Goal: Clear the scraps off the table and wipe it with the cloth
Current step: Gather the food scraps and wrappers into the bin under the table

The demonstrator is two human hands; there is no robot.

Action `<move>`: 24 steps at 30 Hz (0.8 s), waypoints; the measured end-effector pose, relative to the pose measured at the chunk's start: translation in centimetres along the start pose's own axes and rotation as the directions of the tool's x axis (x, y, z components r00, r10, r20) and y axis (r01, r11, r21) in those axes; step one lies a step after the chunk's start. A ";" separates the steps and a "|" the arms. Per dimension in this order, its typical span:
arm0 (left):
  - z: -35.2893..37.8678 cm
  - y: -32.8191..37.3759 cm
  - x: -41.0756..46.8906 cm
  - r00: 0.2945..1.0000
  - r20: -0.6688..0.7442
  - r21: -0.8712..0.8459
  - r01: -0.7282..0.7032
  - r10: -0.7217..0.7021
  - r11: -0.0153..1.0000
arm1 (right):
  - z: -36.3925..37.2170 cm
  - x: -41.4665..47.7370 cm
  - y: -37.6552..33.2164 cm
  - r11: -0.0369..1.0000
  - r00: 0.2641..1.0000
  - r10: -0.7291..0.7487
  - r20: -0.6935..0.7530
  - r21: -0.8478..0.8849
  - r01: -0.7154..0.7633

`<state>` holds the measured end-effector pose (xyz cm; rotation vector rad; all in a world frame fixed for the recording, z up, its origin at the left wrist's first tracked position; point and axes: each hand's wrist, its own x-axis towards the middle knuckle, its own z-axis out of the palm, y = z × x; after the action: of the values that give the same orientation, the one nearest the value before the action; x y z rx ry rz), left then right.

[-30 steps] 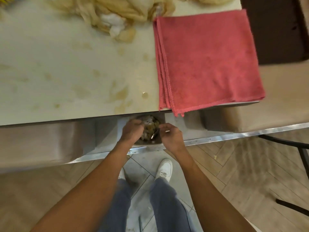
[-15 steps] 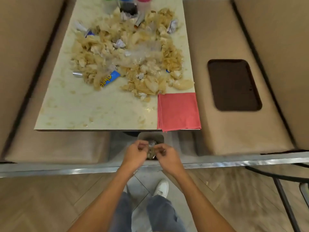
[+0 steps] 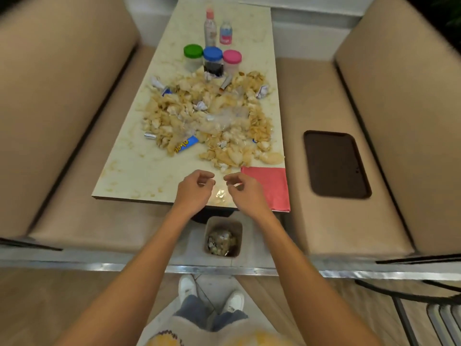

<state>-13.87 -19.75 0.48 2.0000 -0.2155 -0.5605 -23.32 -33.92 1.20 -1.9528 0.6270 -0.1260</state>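
jars (image 3: 212, 59) behind scraps (image 3: 207, 121), tray (image 3: 336, 164) on bench (image 3: 321, 228)

- Scraps (image 3: 209, 121): a broad heap of pale flakes, crumpled wrappers and clear plastic, beyond the left hand (image 3: 193, 193).
- Cloth (image 3: 270, 188): red, folded flat, just beside the right hand (image 3: 245, 196).
- Table (image 3: 139, 171): pale, stained.

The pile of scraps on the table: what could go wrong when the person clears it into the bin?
The small beige bin already holds scraps, and the pile of pale crumpled scraps is much larger; it may overflow. The pile reaches the three plastic jars with coloured lids; a sweep could tip them. Pieces lie beside the folded red cloth and might soil it.
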 end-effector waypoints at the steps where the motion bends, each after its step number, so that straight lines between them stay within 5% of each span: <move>1: -0.4 0.5 0.6 1.000 -0.003 -0.007 -0.007 0.007 1.000 | -0.2 1.0 -0.6 1.000 1.000 -0.001 -0.018 -0.012 0.001; 17: -3.8 1.0 9.9 0.994 0.110 -0.020 0.012 -0.009 1.000 | 5.7 13.4 1.6 0.919 0.989 0.036 -0.141 -0.383 -0.088; 24: -3.7 -0.4 11.4 0.994 0.105 -0.052 0.049 -0.043 0.997 | 6.7 10.4 -0.3 0.965 0.956 -0.037 -0.292 -0.258 -0.042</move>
<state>-2.17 -21.00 -1.84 1.9297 -0.2153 -0.6934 -11.84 -33.34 -3.57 -2.2094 0.8789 -0.3540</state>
